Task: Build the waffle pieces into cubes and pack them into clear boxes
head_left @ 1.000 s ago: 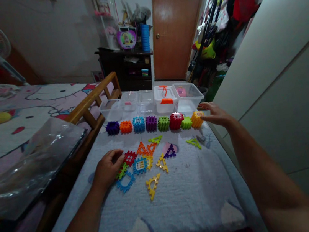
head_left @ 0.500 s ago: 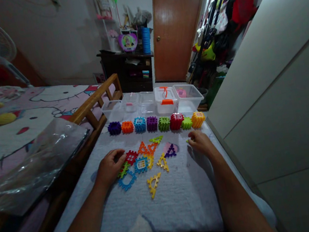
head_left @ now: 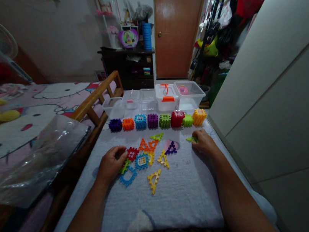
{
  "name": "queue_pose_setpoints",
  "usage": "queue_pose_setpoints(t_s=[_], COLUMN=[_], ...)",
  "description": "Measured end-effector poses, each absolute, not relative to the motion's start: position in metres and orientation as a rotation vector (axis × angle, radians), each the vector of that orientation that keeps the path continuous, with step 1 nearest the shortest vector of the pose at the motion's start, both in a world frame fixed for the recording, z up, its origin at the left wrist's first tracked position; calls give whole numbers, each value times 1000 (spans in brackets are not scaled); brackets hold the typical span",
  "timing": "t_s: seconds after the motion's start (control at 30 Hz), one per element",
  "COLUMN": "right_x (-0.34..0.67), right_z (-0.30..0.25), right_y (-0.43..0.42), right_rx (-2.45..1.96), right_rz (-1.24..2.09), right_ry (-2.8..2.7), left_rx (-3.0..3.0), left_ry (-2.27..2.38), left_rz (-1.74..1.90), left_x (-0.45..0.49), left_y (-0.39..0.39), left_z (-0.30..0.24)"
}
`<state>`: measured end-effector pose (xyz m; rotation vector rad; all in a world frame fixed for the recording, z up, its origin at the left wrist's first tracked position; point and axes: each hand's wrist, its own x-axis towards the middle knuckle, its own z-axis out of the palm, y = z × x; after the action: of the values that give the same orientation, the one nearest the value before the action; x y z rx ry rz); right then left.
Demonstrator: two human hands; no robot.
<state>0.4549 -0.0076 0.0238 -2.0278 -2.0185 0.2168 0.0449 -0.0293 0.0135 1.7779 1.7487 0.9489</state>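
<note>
My right hand (head_left: 206,143) is closed on a lime-green triangular building piece (head_left: 192,139) at the right of the cloth, its fingers hiding part of it. On the left, my left hand (head_left: 111,164) rests with loosely curved fingers and thumb apart, beside a red window piece (head_left: 132,154) and a green piece (head_left: 125,166). Close by lie a blue window piece (head_left: 142,161) and a blue frame piece (head_left: 128,176). Orange triangles (head_left: 143,146), yellow triangles (head_left: 154,180), a purple triangle (head_left: 171,148) and another lime-green triangle (head_left: 157,136) are spread across the middle.
A row of stacked interlocking pieces sorted by colour, such as a purple stack (head_left: 152,121) and a yellow stack (head_left: 199,117), crosses the far side. Clear plastic boxes (head_left: 191,88) stand behind it. A wooden bed rail (head_left: 96,95) borders the left, a white cabinet (head_left: 269,87) the right.
My right hand has shifted slightly right, and more of the lime-green triangle now shows at its fingertips. My left hand stays beside the red piece. The camera view has moved a little.
</note>
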Motion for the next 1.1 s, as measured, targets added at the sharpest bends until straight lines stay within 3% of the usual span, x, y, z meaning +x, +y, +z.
queue_pose_setpoints(t_s=[0.6, 0.9, 1.1], right_x=[424, 427, 430], right_z=[24, 20, 18], right_y=[-11, -8, -7], right_rx=[-1839, -1850, -1847], right_rz=[215, 206, 218], right_ry=[-2117, -2136, -2123], left_rx=[1747, 1354, 1698], left_ry=[1632, 1463, 1688], left_rz=[926, 1130, 919], left_x=[49, 45, 32], left_y=[-35, -31, -46], left_z=[16, 18, 41])
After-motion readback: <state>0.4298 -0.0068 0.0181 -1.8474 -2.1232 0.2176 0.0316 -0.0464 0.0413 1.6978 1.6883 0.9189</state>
